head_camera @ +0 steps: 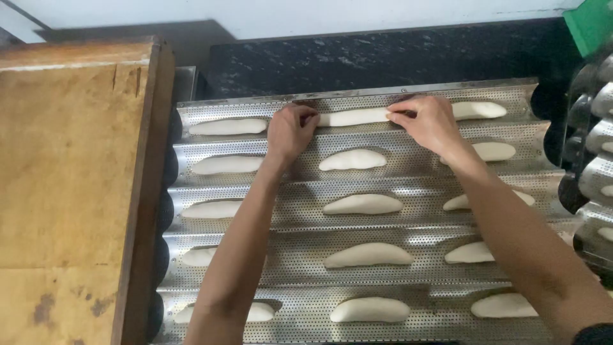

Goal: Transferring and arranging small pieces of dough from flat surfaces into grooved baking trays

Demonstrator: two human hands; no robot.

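Observation:
A perforated metal baguette tray [415, 227] with several long grooves lies in front of me. Several pale elongated dough pieces rest in its grooves in three columns. My left hand [289, 131] and my right hand [429, 121] pinch the two ends of a dough roll [352, 117] in the middle of the farthest groove. A second roll [352, 160] lies just below it in the adjacent groove. My forearms cross over the nearer grooves and hide parts of some dough pieces.
A worn wooden board [64, 179] sits to the left of the tray. A dark speckled counter [383, 57] runs behind it. Another perforated tray [597, 147] with dough stands at the right edge, and a green object [590, 22] is at the top right.

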